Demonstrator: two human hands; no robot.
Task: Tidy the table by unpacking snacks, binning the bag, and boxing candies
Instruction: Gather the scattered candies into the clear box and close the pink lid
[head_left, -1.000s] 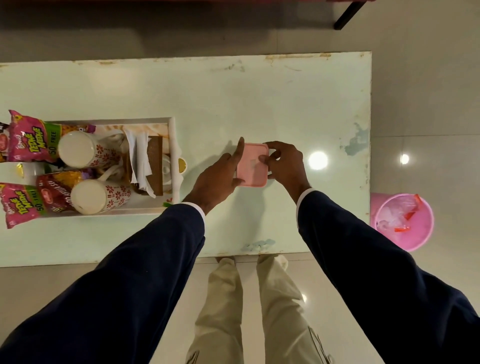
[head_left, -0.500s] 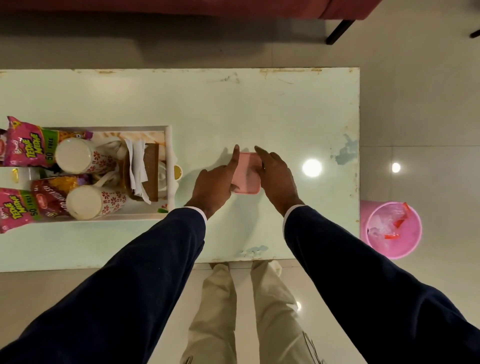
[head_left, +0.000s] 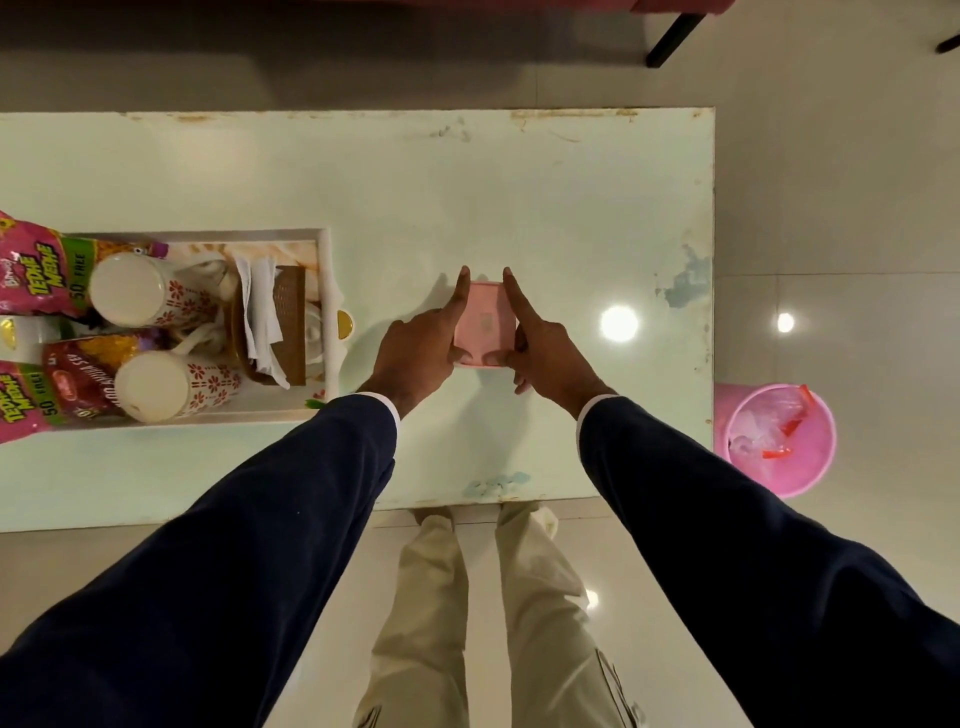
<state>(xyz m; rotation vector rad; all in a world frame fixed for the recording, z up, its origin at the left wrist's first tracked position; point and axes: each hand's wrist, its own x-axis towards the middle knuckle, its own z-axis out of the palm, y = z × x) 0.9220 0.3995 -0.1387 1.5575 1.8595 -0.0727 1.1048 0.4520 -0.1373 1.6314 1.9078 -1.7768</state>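
A second ago your right hand (head_left: 550, 358) gripped the pink candy box (head_left: 485, 325) from its right edge; now both hands bracket it, so the lid looks pressed shut and the boxing step reads as nearly finished. The box sits flat on the surface (head_left: 519, 197), right of the tray (head_left: 327, 291). Your left hand (head_left: 415, 353) lays its index finger along the box's left side, thumb at the near edge; the right mirrors it. Your fingers are clamped lightly on the box. The pink bin (head_left: 776, 441) already holds the bag.
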